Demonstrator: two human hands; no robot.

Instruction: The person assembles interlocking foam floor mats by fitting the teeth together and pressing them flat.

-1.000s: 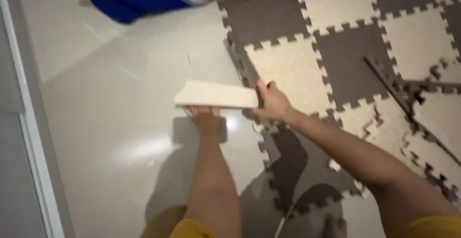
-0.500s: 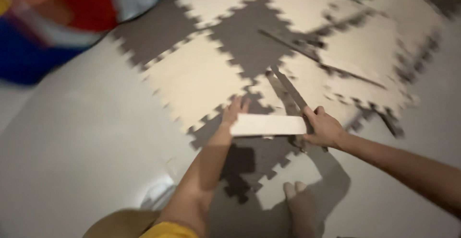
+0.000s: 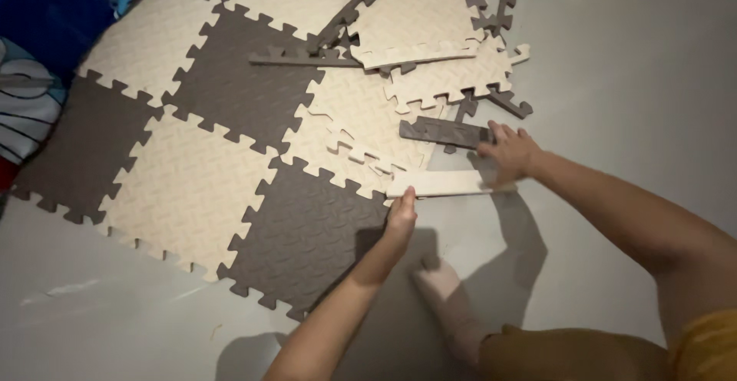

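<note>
Now both hands, left (image 3: 401, 216) and right (image 3: 509, 150), grip a cream foam tile (image 3: 445, 183).

Cream foam tile (image 3: 445, 183) carried from bare floor to the mat's (image 3: 299, 227) edge, right hand (image 3: 510, 153) now touching a brown edge strip (image 3: 444, 131).

Home floor: interlocking foam play mats (image 3: 230, 104) (cartoon bedding (image 3: 46, 35) nearby)

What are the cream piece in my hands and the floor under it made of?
Cream piece: likely soft foam, matte; its thick edge matches the embossed, jigsaw-edged mats. Left hand and right hand hold its ends. Floor: smooth grey, slightly glossy, maybe tile or polished concrete.
</note>
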